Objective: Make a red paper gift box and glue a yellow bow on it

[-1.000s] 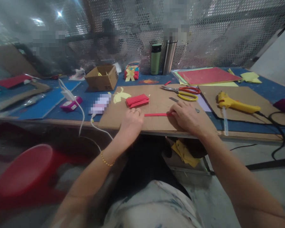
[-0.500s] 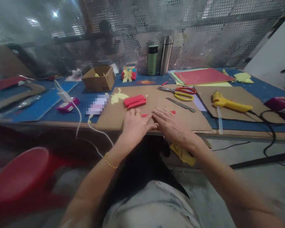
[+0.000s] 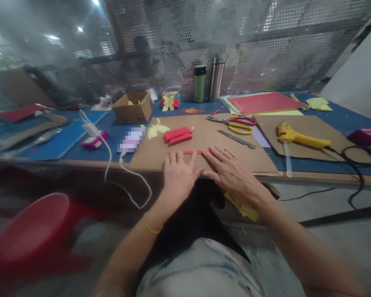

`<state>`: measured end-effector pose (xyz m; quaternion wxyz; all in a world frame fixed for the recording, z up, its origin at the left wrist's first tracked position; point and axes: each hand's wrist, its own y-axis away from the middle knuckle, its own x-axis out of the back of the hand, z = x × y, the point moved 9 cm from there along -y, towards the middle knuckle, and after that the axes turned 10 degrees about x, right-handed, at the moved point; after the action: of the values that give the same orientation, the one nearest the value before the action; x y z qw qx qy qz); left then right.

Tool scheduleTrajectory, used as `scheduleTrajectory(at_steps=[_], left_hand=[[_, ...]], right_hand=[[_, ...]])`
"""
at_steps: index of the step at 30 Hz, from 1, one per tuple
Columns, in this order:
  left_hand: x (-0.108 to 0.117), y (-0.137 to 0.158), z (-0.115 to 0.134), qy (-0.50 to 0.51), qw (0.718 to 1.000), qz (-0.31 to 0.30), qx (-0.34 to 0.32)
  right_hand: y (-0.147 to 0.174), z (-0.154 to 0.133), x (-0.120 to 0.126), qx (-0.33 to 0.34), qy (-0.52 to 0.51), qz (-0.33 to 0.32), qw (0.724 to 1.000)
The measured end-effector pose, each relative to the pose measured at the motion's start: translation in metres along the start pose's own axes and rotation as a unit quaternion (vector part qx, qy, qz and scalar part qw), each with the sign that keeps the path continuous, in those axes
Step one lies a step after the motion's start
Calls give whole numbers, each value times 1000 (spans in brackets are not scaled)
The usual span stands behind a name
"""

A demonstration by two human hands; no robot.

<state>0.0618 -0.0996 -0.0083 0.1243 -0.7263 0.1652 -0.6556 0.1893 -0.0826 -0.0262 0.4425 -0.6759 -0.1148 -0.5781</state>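
A narrow red paper strip [image 3: 199,152] lies on the cardboard sheet [image 3: 154,159] near the table's front edge. The fingers of my left hand [image 3: 179,170] rest flat on the strip's left part. My right hand [image 3: 233,170] lies flat with spread fingers over its right part. Both hands are open, and their thumbs come close together at the edge. Just beyond them sits a folded red paper piece [image 3: 178,135]. A pale yellow paper cutout [image 3: 157,128] is to its left. Scissors [image 3: 231,123] with red and yellow handles and a grey blade [image 3: 236,139] lie to the right.
A yellow glue gun [image 3: 304,138] rests on another cardboard piece at right, its black cord trailing. A small cardboard box [image 3: 133,108], a green tumbler [image 3: 199,84] and a steel flask [image 3: 217,81] stand behind. A white cable [image 3: 148,187] hangs over the front edge at left.
My hands have moved slightly apart and flattened along the red strip, showing more of it between them. The whole view has shifted a little, with the table things staying in place.
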Motion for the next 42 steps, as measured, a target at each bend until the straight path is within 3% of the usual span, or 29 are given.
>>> scheduleTrajectory(at_steps=[6,11,19,33,36,40,42], left_hand=[[-5,11,3,30,999,33,20],[-8,9,10,49,997,-13,-56],[-8,5,7,71,996,-30,-51],[-15,-3,-56,39,998,-49,-9],[-11,-6,-46,31,999,-28,-31],[-10,-5,0,58,988,-26,-138],[-12,-5,17,67,985,-35,-156]], right_hand=[[6,-2,-7,3,38,7,999],[7,-3,-8,9,47,-5,999],[6,-5,-8,17,54,-7,998],[0,-11,-1,11,65,5,998],[-4,-14,0,8,68,-1,998],[-5,-14,-2,-6,71,-15,997],[-5,-14,-2,-10,72,-13,997]])
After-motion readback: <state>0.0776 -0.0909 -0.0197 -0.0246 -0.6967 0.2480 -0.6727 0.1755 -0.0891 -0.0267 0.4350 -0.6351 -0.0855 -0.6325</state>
